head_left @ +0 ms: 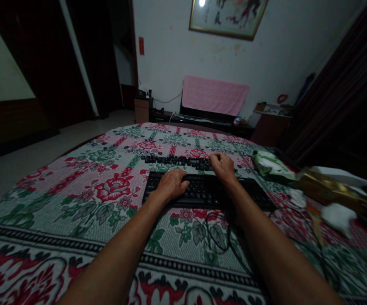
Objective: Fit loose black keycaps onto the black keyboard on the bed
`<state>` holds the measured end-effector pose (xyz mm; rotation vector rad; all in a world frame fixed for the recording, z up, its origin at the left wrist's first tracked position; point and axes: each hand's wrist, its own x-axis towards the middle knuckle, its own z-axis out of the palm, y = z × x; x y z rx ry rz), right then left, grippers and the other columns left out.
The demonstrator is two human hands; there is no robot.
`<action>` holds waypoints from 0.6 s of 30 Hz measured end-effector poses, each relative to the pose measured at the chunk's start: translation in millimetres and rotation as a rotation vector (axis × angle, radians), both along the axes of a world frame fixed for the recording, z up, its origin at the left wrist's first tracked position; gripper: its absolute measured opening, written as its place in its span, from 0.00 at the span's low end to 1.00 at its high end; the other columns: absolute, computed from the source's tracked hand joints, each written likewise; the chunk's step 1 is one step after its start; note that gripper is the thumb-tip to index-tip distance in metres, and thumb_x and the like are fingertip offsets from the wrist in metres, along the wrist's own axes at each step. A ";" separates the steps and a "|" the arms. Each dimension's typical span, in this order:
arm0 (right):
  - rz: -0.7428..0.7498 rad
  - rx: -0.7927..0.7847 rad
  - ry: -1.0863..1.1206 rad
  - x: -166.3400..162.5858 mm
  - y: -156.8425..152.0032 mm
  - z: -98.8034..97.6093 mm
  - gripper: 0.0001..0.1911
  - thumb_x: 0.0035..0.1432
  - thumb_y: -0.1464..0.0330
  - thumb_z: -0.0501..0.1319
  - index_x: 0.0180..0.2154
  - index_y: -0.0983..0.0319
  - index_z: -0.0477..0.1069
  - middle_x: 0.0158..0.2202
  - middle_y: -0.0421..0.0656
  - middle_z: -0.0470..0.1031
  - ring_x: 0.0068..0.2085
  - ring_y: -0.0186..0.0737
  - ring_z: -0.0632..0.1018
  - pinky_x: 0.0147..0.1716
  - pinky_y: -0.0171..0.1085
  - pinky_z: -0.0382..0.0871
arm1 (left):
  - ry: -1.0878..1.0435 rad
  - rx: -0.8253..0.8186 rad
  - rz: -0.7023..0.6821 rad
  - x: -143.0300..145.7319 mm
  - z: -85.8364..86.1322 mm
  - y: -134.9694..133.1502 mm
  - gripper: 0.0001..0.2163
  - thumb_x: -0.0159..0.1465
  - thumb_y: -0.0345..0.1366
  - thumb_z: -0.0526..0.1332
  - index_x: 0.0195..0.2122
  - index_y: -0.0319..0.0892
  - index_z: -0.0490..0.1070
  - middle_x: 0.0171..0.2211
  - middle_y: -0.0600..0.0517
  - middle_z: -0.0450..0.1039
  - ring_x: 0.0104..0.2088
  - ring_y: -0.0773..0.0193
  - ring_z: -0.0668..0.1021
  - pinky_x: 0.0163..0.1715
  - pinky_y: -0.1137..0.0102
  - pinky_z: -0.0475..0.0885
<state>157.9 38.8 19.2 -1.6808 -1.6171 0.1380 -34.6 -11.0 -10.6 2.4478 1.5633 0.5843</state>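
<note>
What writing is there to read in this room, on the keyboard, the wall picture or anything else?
No text here can be read.
On the keyboard: key legends too small and dark.
On the framed picture: dark brush marks, blurred, not legible.
On the red tag on the wall: nothing legible.
On the green packet: print blurred.

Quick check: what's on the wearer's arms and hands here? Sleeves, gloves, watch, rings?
Left forearm and right forearm are bare to the picture's lower edge; no sleeves in view. Left hand and right hand wear no gloves. No watch or band shows at either wrist. Rings cannot be made out in the dim light.
</note>
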 end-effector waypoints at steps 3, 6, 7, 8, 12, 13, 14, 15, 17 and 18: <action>0.057 0.021 0.112 4.3 -14.8 7.7 0.20 0.56 0.60 0.46 0.33 0.64 0.72 0.31 0.46 0.76 0.35 0.39 0.74 0.37 0.34 0.65 | -0.029 -0.099 -0.086 -8.5 9.9 -2.8 0.26 0.56 0.53 0.55 0.50 0.42 0.67 0.48 0.47 0.69 0.49 0.55 0.71 0.49 0.65 0.65; 0.131 0.011 0.128 6.3 -29.1 10.2 0.23 0.58 0.56 0.44 0.31 0.63 0.71 0.27 0.44 0.73 0.31 0.38 0.73 0.33 0.33 0.65 | 0.020 -0.179 -0.116 -14.1 14.4 -5.2 0.37 0.49 0.60 0.57 0.57 0.44 0.60 0.58 0.45 0.59 0.58 0.51 0.63 0.56 0.60 0.56; 0.166 -0.018 0.141 6.1 -33.3 10.6 0.24 0.58 0.55 0.44 0.31 0.63 0.70 0.25 0.43 0.72 0.28 0.37 0.72 0.30 0.33 0.64 | 0.056 -0.202 -0.119 -14.9 14.5 -5.8 0.40 0.47 0.61 0.58 0.58 0.44 0.58 0.61 0.45 0.55 0.60 0.50 0.58 0.58 0.57 0.53; 0.212 -0.060 0.167 5.6 -37.2 10.8 0.24 0.58 0.54 0.44 0.31 0.63 0.70 0.24 0.42 0.71 0.26 0.37 0.71 0.28 0.33 0.64 | 0.091 -0.222 -0.122 -15.3 14.3 -6.3 0.43 0.45 0.62 0.59 0.59 0.45 0.56 0.63 0.44 0.51 0.62 0.48 0.55 0.58 0.55 0.49; 0.501 -0.240 0.279 0.7 -48.5 12.9 0.17 0.56 0.56 0.50 0.34 0.63 0.68 0.23 0.39 0.69 0.23 0.33 0.70 0.23 0.31 0.62 | 0.172 -0.253 -0.141 -13.9 12.8 -7.2 0.48 0.42 0.62 0.61 0.61 0.44 0.51 0.64 0.42 0.45 0.63 0.46 0.48 0.58 0.49 0.45; 0.558 -0.267 0.284 -0.6 -50.3 13.7 0.15 0.54 0.58 0.53 0.35 0.63 0.67 0.24 0.38 0.69 0.23 0.32 0.70 0.23 0.31 0.62 | 0.180 -0.250 -0.144 -13.5 12.7 -7.2 0.48 0.42 0.62 0.61 0.62 0.44 0.51 0.64 0.41 0.45 0.63 0.45 0.48 0.58 0.49 0.45; 0.598 -0.285 0.278 -1.6 -51.8 14.4 0.14 0.52 0.60 0.56 0.36 0.63 0.67 0.24 0.37 0.69 0.23 0.32 0.70 0.24 0.30 0.63 | 0.185 -0.246 -0.146 -13.2 12.6 -7.2 0.48 0.42 0.62 0.61 0.62 0.44 0.51 0.64 0.41 0.45 0.63 0.45 0.48 0.58 0.49 0.45; 0.626 -0.297 0.264 -2.3 -52.9 15.2 0.14 0.51 0.61 0.57 0.37 0.63 0.67 0.24 0.37 0.69 0.24 0.32 0.69 0.25 0.30 0.63 | 0.189 -0.242 -0.148 -13.0 12.6 -7.1 0.47 0.43 0.62 0.60 0.62 0.44 0.51 0.64 0.42 0.46 0.63 0.45 0.48 0.58 0.49 0.46; 0.657 -0.301 0.222 -2.4 -54.4 16.0 0.14 0.50 0.63 0.58 0.38 0.64 0.69 0.25 0.37 0.69 0.25 0.31 0.69 0.27 0.31 0.64 | 0.196 -0.233 -0.152 -13.0 12.4 -6.6 0.47 0.43 0.62 0.60 0.61 0.44 0.51 0.64 0.42 0.47 0.63 0.45 0.49 0.58 0.50 0.46; 0.670 -0.299 0.196 -1.9 -54.6 15.9 0.14 0.50 0.63 0.58 0.37 0.64 0.69 0.26 0.37 0.70 0.26 0.31 0.69 0.28 0.31 0.64 | 0.199 -0.228 -0.154 -13.1 12.1 -6.3 0.47 0.43 0.62 0.60 0.61 0.45 0.51 0.64 0.42 0.47 0.63 0.46 0.50 0.58 0.50 0.47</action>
